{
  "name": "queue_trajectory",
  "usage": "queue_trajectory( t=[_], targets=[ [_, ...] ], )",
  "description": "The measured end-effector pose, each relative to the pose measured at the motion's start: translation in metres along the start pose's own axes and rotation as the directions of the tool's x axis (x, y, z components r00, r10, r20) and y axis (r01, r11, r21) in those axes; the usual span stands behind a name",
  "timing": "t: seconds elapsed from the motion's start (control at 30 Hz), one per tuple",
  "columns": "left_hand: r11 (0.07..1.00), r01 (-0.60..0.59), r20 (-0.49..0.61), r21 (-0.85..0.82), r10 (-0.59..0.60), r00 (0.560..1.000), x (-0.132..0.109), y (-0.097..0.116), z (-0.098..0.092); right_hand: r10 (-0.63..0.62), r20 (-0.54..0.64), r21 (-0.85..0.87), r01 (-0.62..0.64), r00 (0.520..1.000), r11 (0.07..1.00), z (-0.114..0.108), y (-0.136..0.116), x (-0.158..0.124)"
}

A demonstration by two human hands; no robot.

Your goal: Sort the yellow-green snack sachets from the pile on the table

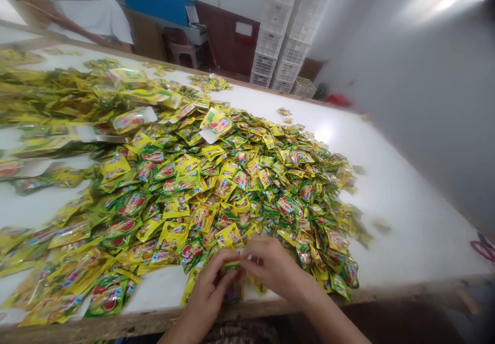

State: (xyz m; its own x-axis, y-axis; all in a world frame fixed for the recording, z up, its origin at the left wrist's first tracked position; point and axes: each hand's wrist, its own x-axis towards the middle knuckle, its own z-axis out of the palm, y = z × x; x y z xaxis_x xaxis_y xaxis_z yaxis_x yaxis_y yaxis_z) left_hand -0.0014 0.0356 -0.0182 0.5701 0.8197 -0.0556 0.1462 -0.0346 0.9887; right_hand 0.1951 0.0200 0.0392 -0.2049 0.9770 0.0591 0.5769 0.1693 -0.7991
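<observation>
Pinching a yellow sachet [231,267] together between left hand [207,295] and right hand [273,266], both clamped on it at the near edge of a heap of foil sachets [201,189]. Spreading across a white worktop [410,230] with a wooden rim, the heap reaches far left. Rising beyond the far edge, stacked white plastic crates [280,34], contents not showing. Standing past the far left corner, a person [91,16] in white. Lying at the right edge, red-handled scissors [482,248].

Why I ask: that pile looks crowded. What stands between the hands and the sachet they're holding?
Nothing visible does: the left hand and right hand both touch the yellow sachet, at the near edge of the heaped sachets.
</observation>
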Motion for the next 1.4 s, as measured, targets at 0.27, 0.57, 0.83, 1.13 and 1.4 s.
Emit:
queue_trajectory(
  t=[0.27,0.57,0.83,1.13,1.4],
  targets=[
    [0.994,-0.092,0.013,0.052,0.091,0.996,-0.001,-0.004,-0.002,0.163,-0.256,0.363,-0.061,0.953,0.930,0.041,0.019,-0.033],
    [0.989,0.134,0.034,-0.065,-0.132,0.991,-0.007,-0.002,0.004,0.081,-0.045,0.117,-0.075,0.996,0.990,0.009,0.004,-0.009],
    [0.953,0.218,0.099,-0.211,-0.201,0.975,-0.005,0.003,0.004,-0.159,0.219,-0.151,0.195,0.963,0.969,-0.015,-0.010,0.000],
    [0.983,0.167,0.083,-0.082,-0.160,0.984,-0.003,0.001,0.001,-0.172,0.262,-0.160,0.218,0.950,0.963,-0.024,-0.013,0.001],
    [0.987,0.155,0.030,0.045,-0.156,0.987,-0.004,-0.002,0.002,0.044,0.196,0.137,-0.072,0.980,0.988,-0.020,0.004,0.008]
  ],
)
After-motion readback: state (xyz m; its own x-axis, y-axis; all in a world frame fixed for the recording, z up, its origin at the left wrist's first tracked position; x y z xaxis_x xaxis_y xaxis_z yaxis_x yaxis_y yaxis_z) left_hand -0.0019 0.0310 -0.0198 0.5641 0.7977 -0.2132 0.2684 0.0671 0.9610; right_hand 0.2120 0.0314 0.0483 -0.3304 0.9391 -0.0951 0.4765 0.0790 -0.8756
